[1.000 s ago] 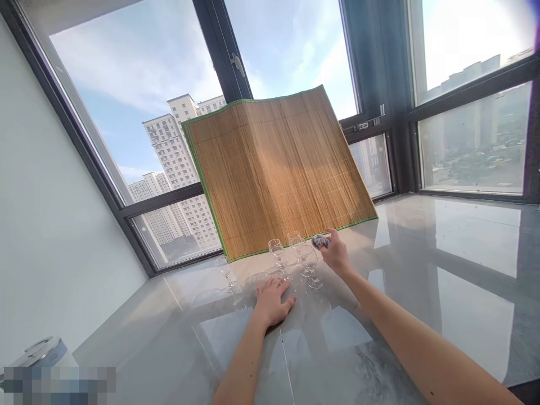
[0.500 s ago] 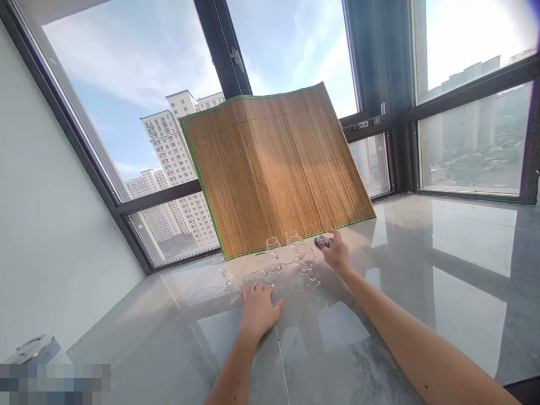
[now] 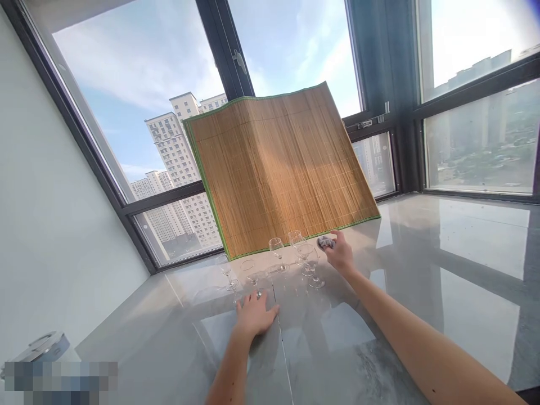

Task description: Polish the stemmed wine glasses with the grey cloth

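My left hand [image 3: 255,316] lies low over the tabletop, fingers spread. Its fingertips are at the foot of a clear stemmed glass [image 3: 252,277]; whether they press on that foot cannot be made out. Another stemmed glass [image 3: 228,275] stands to the left. To the right are a stemmed glass [image 3: 277,251] and a close group of several, with a larger glass [image 3: 309,260] in front. Right of that group, my right hand [image 3: 341,254] is closed round a crumpled grey cloth [image 3: 326,243], held just above or against the table.
A bamboo mat [image 3: 282,174] with green edging leans against the windows behind the glasses. The glossy grey tabletop [image 3: 405,315] reflects the window light. A white lidded container [image 3: 48,346] stands at the lower left, beside the wall [image 3: 50,225].
The glass by my left hand has shifted left, opening a gap from its right neighbour. My left hand moved slightly left and down. My right hand keeps the cloth in nearly the same place.
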`<state>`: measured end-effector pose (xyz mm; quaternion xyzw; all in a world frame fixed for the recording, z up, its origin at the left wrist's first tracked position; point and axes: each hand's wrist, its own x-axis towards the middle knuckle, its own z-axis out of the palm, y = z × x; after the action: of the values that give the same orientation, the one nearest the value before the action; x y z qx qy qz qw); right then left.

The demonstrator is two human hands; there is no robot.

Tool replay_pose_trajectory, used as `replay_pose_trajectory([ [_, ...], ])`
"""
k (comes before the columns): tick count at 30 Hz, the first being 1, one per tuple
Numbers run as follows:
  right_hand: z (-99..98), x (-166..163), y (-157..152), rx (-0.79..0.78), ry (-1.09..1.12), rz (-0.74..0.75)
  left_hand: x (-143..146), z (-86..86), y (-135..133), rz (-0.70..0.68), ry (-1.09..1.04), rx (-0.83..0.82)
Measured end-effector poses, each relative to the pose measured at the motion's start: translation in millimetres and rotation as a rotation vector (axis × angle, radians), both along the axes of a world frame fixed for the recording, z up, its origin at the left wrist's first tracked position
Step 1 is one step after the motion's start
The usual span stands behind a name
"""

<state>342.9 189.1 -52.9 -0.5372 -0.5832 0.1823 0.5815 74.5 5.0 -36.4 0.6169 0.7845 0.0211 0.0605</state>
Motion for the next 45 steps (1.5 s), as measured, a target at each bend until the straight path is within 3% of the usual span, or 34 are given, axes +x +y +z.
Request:
replay_pose_trajectory([
  [5, 0.4, 1.2, 0.0, -0.014, -0.005, 0.002, -44.9, -2.2, 1.9, 0.27, 0.021, -0.058],
  [10, -3.0, 0.2, 2.5, -0.008, 0.005, 0.004, -64.6, -7.9, 6.5, 0.367, 0.014, -0.007],
  [20, -3.3, -0.9, -1.8, -0.054, 0.016, 0.036, -63.2, -4.6, 5.6, 0.415, -0.004, -0.063],
  [26, 1.9, -4.8, -10.5, -0.139, 0.094, 0.028, -30.6, 2.3, -1.9, 0.488, 0.014, -0.038],
  [28, 1.9, -7.0, -12.4, -0.193, 0.182, 0.023, -12.7, 10.2, -4.8, 0.442, 0.078, 0.076],
  [30, 0.3, -8.7, -12.7, -0.258, 0.283, 0.017, 5.8, 17.8, -7.1, 0.307, 0.07, 0.173],
  [34, -5.9, -11.2, -9.8, -0.303, 0.35, -0.015, 43.4, 18.2, -7.3, -0.26, -0.236, 0.281],
  [36, -8.3, -12.4, -8.4, -0.299, 0.352, -0.018, 63.1, 10.3, -3.7, -0.446, -0.36, 0.27],
  [40, -8.0, -14.4, -7.1, -0.24, 0.308, -0.004, 95.5, -4.4, 13.8, -0.552, -0.36, 0.189],
  [45, -5.9, -13.5, -6.6, -0.175, 0.247, 0.019, 112.4, 0.0, 38.9, -0.6, -0.299, 0.155],
])
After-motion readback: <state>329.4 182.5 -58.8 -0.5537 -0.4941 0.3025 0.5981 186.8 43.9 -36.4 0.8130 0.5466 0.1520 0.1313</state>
